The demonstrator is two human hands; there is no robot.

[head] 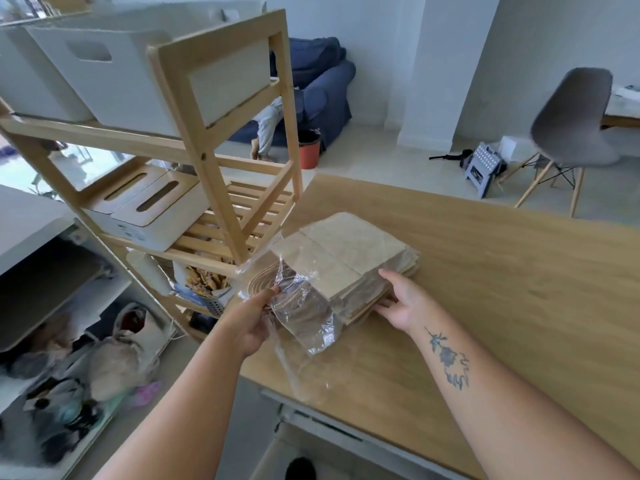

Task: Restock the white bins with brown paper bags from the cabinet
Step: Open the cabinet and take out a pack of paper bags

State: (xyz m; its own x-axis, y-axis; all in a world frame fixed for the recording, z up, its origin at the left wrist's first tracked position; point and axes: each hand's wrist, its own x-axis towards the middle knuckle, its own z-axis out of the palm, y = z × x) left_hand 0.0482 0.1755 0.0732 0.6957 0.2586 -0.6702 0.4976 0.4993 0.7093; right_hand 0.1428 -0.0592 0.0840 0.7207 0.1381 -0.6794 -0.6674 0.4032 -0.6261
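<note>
Hands sit at either side of the brown paper bags (349,251), a flat stack lying on the tabletop (502,271) and partly sheathed in clear plastic wrap (304,320). The left hand (252,320), at the stack's near left, pinches the loose, crumpled open end of the wrap, which is bunched up off the stack's near end. Pale cord loops show through the film just left of the stack, by that hand's fingertips. The right hand (401,303), at the stack's near right corner, grips the bags with the thumb on top and the fingers laid against the side edge.

Just left of the stack stands a wooden rack (221,161). The white bins (104,74) rest on its top shelf, above and to the left of the stack. Well beyond the stack, on the floor, an orange pot (309,150) stands in front of a blue sofa (318,84). Far to the stack's right is a grey chair (571,116).
</note>
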